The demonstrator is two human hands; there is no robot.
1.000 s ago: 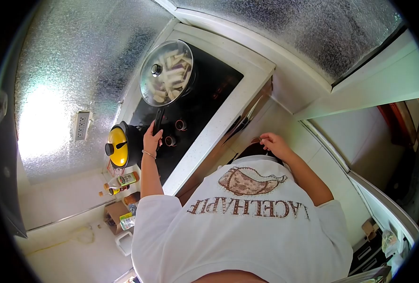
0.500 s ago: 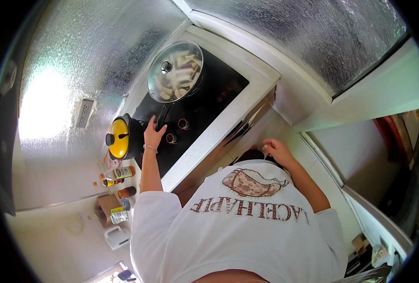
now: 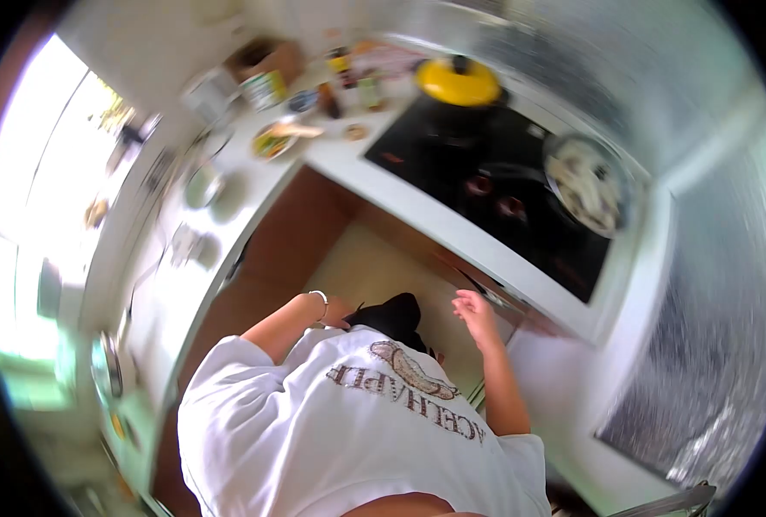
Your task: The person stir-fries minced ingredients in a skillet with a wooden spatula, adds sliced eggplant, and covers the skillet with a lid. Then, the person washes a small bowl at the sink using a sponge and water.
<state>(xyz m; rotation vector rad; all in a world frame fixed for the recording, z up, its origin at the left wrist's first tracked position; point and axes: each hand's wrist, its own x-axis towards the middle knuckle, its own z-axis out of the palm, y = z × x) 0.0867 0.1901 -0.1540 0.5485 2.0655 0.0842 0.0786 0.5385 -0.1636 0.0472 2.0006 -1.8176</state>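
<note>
My left hand (image 3: pixel 338 312), with a bracelet at the wrist, is low in front of my body beside the dark clothing at my waist. Its fingers are blurred and partly hidden. On the other side, my right hand (image 3: pixel 476 312) hangs in the air before the counter front, fingers loosely bent and apart, holding nothing. Beyond it, the black cooktop (image 3: pixel 426 159) carries a frying pan under a glass lid (image 3: pixel 585 185), with pale pieces of food inside. A dark pot with a yellow lid (image 3: pixel 459 82) stands at its far left. Neither hand touches the cookware.
Left of the cooktop, the white counter (image 3: pixel 348 178) bears a plate of chopped food (image 3: pixel 272 142), a bowl (image 3: pixel 203 186), several bottles and a cardboard box (image 3: pixel 266 60). A window (image 3: pixel 42 112) is at the far left. Foil-like sheeting (image 3: pixel 693 336) covers the right side.
My left hand has let go of the frying pan's handle and dropped to my waist. My view has swung left, bringing the counter and window into sight. My right hand still hangs free.
</note>
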